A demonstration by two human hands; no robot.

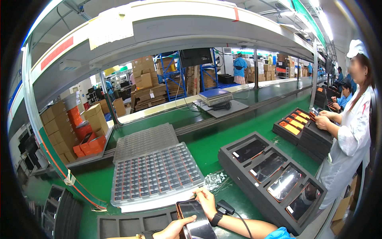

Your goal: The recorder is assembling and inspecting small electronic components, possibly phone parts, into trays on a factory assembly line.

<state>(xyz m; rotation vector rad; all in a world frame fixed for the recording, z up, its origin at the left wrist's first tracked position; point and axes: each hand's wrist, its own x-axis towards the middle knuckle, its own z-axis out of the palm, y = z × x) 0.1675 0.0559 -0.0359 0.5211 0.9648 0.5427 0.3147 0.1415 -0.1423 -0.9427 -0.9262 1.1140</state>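
Observation:
A dark-screened smartphone with an orange edge is held low in front of me, near the bottom of the view. My left hand grips its left side, thumb lying over the screen. At the phone's upper right edge, my right hand is closed on it with bent fingers; the fingertips are partly hidden. A black strap with a corded black piece is on my right wrist. Just beyond my hands lies a clear plastic tray with many small compartments holding dark parts. A dark foam tray sits beside my left hand.
At right, stacked foam trays hold several phones. A co-worker in white stands beyond them, near trays with orange pieces. A scale rests on the far ledge. A metal post rises at left; another foam stack sits below.

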